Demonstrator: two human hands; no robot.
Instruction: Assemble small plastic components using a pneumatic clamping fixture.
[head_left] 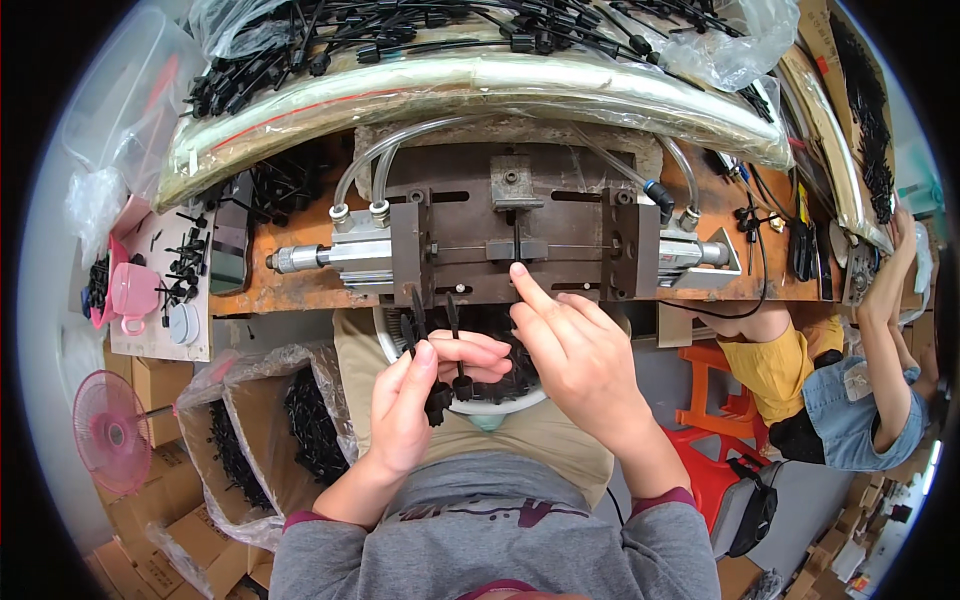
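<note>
Black plastic pins [447,350], a small bunch, upright in left hand [415,400], pinched between thumb and curled fingers [480,352], heads down near palm, thin stems pointing up toward bench edge. Held just above white bowl [525,400] on lap, bowl mostly hidden behind both hands, more black parts dark inside it.

Right hand [575,355] raised beside left, index finger extended, tip touching lower edge of small centre block [518,248] of metal press fixture [515,235]; other fingers loosely curled, nothing visibly gripped (whether a pin sits under fingertip: cannot tell).

Fixture bolted on rusty brown plate [290,290], pneumatic cylinder [335,255] on left, a second one [690,250] on right, clear air hoses [370,160] arching over top.

Behind fixture, long plastic-wrapped shelf [480,85] loaded with heaps of black cable-tie parts [400,30]. Left of bench: pink cup [132,290], scattered black pins on white board [150,300], pink fan [110,430] lower down, bags of black parts [300,420] in cardboard boxes beside knee.

At right, another person's arm [880,340] reaching up to next station, seated near orange stool [710,390].
</note>
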